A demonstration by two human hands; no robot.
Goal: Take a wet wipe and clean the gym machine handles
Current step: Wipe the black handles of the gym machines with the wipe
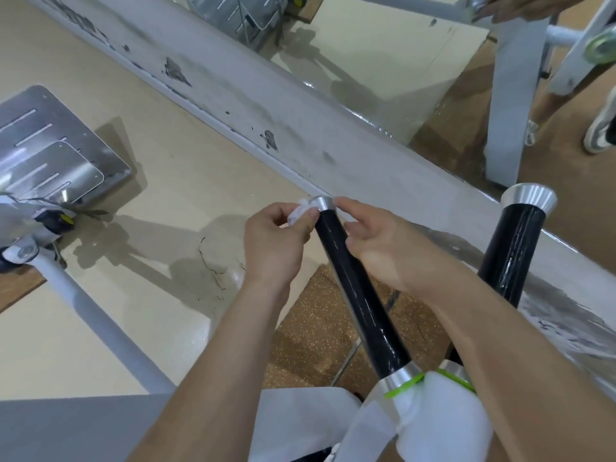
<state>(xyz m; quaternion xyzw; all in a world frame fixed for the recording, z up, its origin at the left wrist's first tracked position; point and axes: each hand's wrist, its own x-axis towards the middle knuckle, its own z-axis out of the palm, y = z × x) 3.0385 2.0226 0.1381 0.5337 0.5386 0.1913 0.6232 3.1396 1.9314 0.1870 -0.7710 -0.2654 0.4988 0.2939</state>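
Note:
A black gym handle (358, 295) with a silver end cap (325, 204) rises from the white machine frame (420, 411) at bottom right. My left hand (276, 241) pinches a crumpled white wet wipe (300, 211) against the left side of the handle's top, just below the cap. My right hand (383, 238) is at the handle's right side near the top, its fingertips touching the cap; the grip itself is partly hidden. A second black handle (513, 248) with a flared silver cap (529, 196) stands to the right, untouched.
A worn white wall ledge (266, 121) runs diagonally under a mirror (366, 55). At left are a metal foot plate (50, 151) and a white machine tube (106, 331). The floor is beige with a brown speckled mat (316, 338). A shoe (600, 128) shows at far right.

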